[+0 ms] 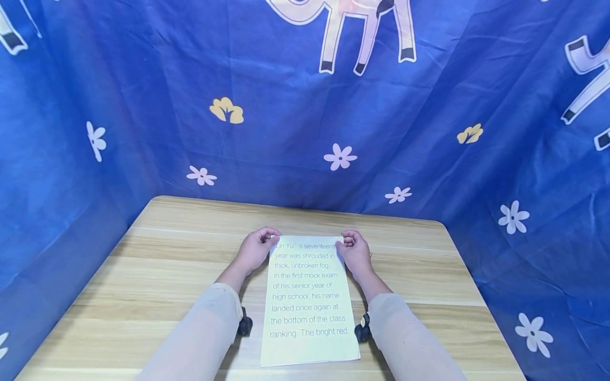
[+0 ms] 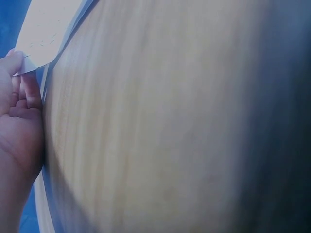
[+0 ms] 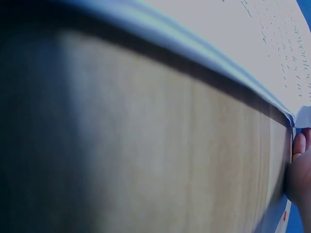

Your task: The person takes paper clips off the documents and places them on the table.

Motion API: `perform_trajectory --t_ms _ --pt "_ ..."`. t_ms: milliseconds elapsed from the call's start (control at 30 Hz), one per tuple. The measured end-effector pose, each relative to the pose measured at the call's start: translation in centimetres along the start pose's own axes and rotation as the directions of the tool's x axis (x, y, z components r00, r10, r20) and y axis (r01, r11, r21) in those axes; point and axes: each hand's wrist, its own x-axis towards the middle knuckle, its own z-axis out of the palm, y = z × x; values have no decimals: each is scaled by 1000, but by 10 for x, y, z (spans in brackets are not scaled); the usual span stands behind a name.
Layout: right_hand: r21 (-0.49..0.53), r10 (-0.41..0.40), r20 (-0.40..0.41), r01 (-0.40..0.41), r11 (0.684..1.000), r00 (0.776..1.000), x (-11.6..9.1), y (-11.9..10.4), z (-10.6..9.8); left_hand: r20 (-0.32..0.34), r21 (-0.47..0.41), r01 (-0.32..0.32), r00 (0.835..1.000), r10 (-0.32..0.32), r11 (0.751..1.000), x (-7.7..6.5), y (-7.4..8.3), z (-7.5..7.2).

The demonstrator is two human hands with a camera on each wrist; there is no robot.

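Observation:
A printed sheet of paper with large lines of English text lies upright before me on the wooden table, its near edge toward me. My left hand pinches its far left corner between thumb and fingers. The far right corner is pinched by my right hand. In the left wrist view, the thumb of the left hand presses on the paper's corner. The right wrist view shows the paper with layered edges along its side, and part of the right hand at its corner.
The light wood table has rounded far corners. Blue cloth printed with flowers and animal legs hangs behind it and at both sides. Dark wrist devices sit by both sleeves, close to the paper's sides.

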Motion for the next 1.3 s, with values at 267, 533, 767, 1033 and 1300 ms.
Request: perform_trajectory --t_ms 267,533,767,1033,1300 --pt "-4 6 0 -6 1000 1000 -2 -2 0 -3 -8 -4 1000 4 1000 0 0 1" --pt "-7 -2 -6 2 1000 1000 -1 0 0 -2 1 -2 1000 2 1000 -1 1 1" --pt "9 2 -7 -2 1000 1000 -2 0 0 -2 5 1 1000 -1 1000 -1 2 1" --pt "9 6 -8 -6 1000 1000 -2 1 0 1 6 -2 1000 2 1000 -1 1 1" --pt "2 17 -10 -17 1000 1000 -2 -2 1 8 2 4 1000 -4 1000 1 -1 0"
